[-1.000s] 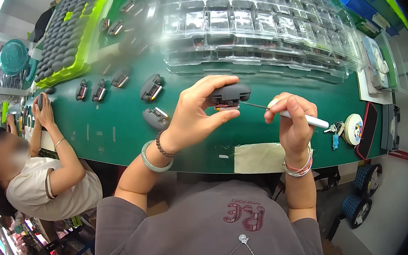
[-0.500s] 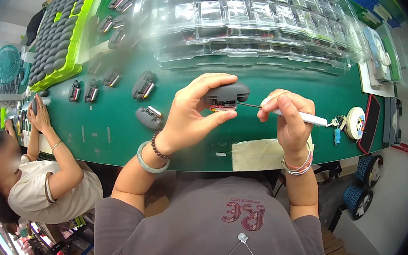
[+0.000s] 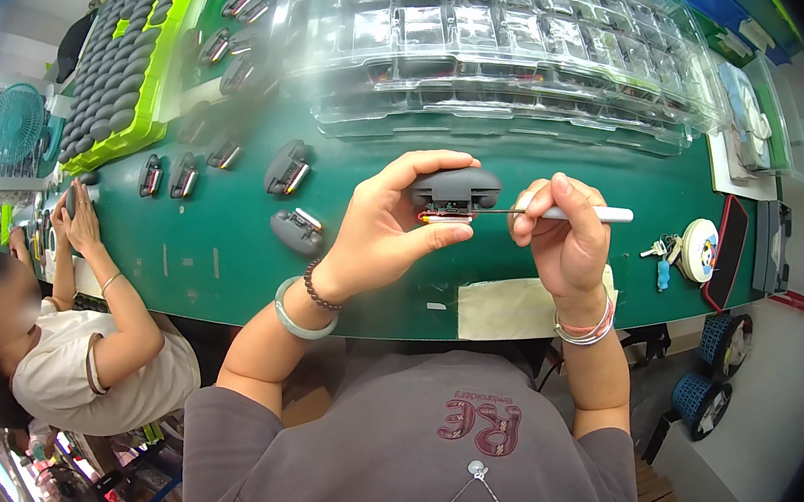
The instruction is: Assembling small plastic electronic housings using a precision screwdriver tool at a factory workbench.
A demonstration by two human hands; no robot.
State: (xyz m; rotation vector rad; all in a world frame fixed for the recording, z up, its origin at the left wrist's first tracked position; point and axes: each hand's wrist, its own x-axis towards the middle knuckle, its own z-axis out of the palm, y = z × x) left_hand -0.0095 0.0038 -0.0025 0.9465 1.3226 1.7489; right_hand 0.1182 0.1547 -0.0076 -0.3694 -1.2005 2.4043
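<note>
The tool (image 3: 604, 215) has swung since the frame half a second ago: its white handle, which sloped down toward four o'clock, now points to three with its outer end slightly raised. At the other end, the thin dark shaft dips to the device (image 3: 445, 182), whose open underside shows a pale strip and small wires (image 3: 428, 216) more plainly than before. The change suggests a new angle of approach, with the work in hand centred on that open side; whether the tip touches anything inside cannot be told.

In the head view, the device sits just above the picture's centre, lifted off the green tabletop (image 3: 367, 297). The left hand (image 3: 380, 224), at eight o'clock from it, is curved into a C, fingers over the dark shell and thumb below, the opening only as wide as the device it grips. The right hand (image 3: 567, 240), at three o'clock, is closed narrowly on the tool in a pen-like pinch.

Around them, other units (image 3: 288, 167) lie toward nine o'clock, clear trays (image 3: 504, 54) are stacked at twelve to one, and a lime rack (image 3: 154, 119) of dark shells stands at ten. Keys (image 3: 660, 249) rest just past three, a beige sheet (image 3: 509, 313) at five.
</note>
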